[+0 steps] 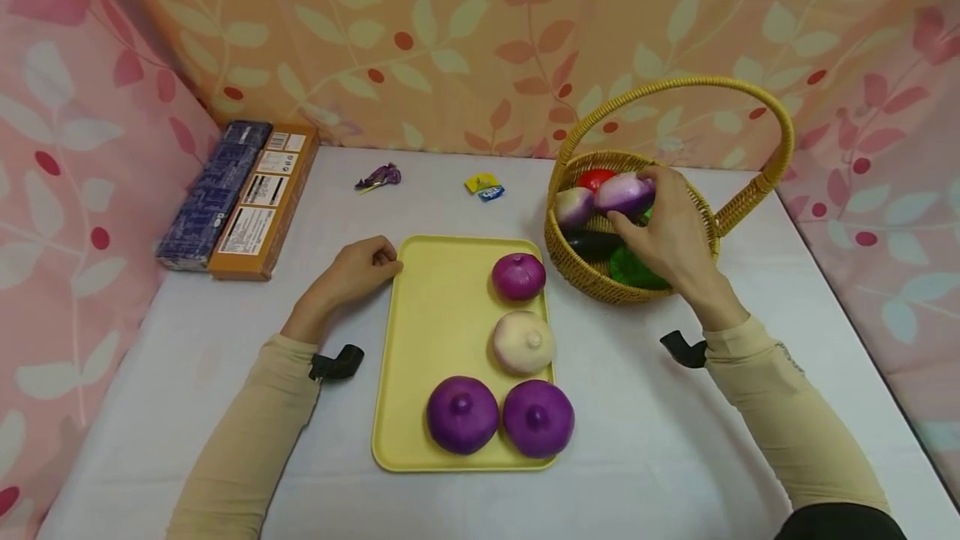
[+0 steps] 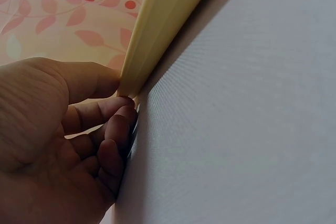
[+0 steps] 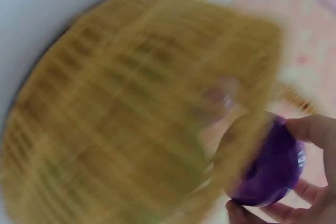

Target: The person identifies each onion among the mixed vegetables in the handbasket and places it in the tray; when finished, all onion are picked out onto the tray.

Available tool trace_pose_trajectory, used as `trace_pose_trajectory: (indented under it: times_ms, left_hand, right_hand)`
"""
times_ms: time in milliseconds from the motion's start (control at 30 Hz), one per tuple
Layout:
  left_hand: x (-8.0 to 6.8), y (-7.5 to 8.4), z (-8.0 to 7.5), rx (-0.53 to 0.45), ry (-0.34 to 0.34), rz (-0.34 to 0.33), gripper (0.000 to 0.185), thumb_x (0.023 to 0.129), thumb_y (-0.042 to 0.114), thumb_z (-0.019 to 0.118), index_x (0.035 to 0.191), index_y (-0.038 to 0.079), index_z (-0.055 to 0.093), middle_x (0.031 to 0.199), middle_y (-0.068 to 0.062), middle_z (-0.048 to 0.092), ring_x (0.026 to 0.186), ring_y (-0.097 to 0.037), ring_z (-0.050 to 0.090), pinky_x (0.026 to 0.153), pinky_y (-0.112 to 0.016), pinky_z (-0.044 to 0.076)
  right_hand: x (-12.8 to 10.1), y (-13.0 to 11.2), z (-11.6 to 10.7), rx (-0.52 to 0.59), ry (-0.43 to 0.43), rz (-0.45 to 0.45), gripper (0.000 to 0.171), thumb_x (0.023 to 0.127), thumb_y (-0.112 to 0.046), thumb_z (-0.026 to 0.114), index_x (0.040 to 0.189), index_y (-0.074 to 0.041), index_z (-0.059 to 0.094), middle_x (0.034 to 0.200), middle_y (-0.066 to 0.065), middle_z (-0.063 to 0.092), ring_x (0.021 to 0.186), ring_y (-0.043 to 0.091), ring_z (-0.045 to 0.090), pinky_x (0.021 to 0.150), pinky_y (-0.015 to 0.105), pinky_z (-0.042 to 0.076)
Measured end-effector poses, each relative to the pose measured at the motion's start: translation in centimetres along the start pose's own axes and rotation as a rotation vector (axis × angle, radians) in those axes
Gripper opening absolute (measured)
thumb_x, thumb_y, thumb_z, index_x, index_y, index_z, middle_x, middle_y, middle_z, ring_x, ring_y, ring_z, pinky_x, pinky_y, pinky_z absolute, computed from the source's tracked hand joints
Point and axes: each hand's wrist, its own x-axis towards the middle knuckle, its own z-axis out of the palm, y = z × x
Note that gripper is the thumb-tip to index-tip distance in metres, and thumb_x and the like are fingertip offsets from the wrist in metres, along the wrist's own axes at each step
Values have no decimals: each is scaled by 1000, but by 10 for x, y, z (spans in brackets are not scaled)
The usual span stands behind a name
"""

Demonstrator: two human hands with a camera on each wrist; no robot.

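Note:
At the basket's mouth, my right hand [image 1: 670, 227] holds a purple-and-white round vegetable [image 1: 624, 193] that looks like a turnip. In the right wrist view, thumb and fingers curl round its dark purple side [image 3: 275, 166], and the rim partly covers it. The wicker basket [image 1: 600, 277] also holds another purple-and-white vegetable [image 1: 573, 211], a red one [image 1: 595, 179], a dark eggplant [image 1: 592, 245] and something green [image 1: 633, 269]. My left hand [image 1: 360, 273] pinches the upper left edge of the yellow tray [image 1: 442, 315], thumb against the rim [image 2: 142, 51] and fingertips beneath.
Along the tray's right side lie a purple onion [image 1: 518, 277], a white bulb [image 1: 522, 342] and two purple bulbs [image 1: 462, 415]. Two boxes [image 1: 255, 207] stand at back left. Small wrappers [image 1: 484, 185] and a purple wrapped item [image 1: 379, 177] lie behind. The basket's handle [image 1: 675, 83] arches high.

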Motion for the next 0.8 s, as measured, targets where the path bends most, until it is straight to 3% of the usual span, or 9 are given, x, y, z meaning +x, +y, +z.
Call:
trace_pose_trajectory:
  times_ms: [133, 233, 300, 500, 633, 800]
  left_hand:
    - [1, 0, -2, 4, 1, -1, 22, 95, 21, 59, 104, 2, 62, 93, -12, 63, 84, -22, 55, 74, -30, 42]
    - [0, 1, -2, 5, 6, -5, 22, 94, 21, 59, 104, 1, 62, 93, -12, 63, 84, -22, 55, 74, -30, 42]
    - [0, 1, -2, 8, 9, -7, 22, 94, 21, 58, 104, 1, 62, 93, -12, 63, 83, -22, 55, 74, -30, 42]
    - [0, 1, 1, 18, 7, -10, 22, 94, 22, 58, 104, 3, 62, 92, -12, 63, 83, -22, 56, 74, -30, 42]
    - [0, 0, 2, 21, 8, -10, 21, 94, 23, 58, 103, 4, 63, 92, -11, 64, 83, -22, 56, 74, -30, 43]
    - [0, 1, 1, 17, 6, -12, 21, 94, 22, 58, 103, 4, 62, 92, -11, 63, 83, -22, 56, 74, -30, 43]
  right_hand:
    - [-13, -42, 2, 64, 45, -303, 56, 77, -19, 78, 125, 0, 55, 128, 26, 50, 113, 38, 53, 95, 52, 44]
    - [-25, -73, 10, 72, -29, -504, 56, 78, -23, 77, 129, -9, 59, 132, 25, 49, 116, 37, 51, 97, 50, 43]
    - [-34, -91, 17, 82, -117, -591, 58, 79, -25, 74, 132, -9, 57, 134, 22, 50, 119, 34, 50, 100, 46, 43]
    - [-56, -124, 39, 69, -358, -739, 54, 80, -29, 72, 127, -9, 54, 137, 15, 51, 125, 27, 50, 104, 39, 45]
    - [-63, -133, 50, 6, -417, -831, 50, 82, -32, 71, 128, -15, 59, 130, 15, 53, 118, 25, 54, 99, 36, 48]
    - [-66, -137, 56, -20, -501, -846, 53, 85, -32, 71, 132, -13, 57, 127, 10, 55, 111, 20, 57, 99, 33, 48]
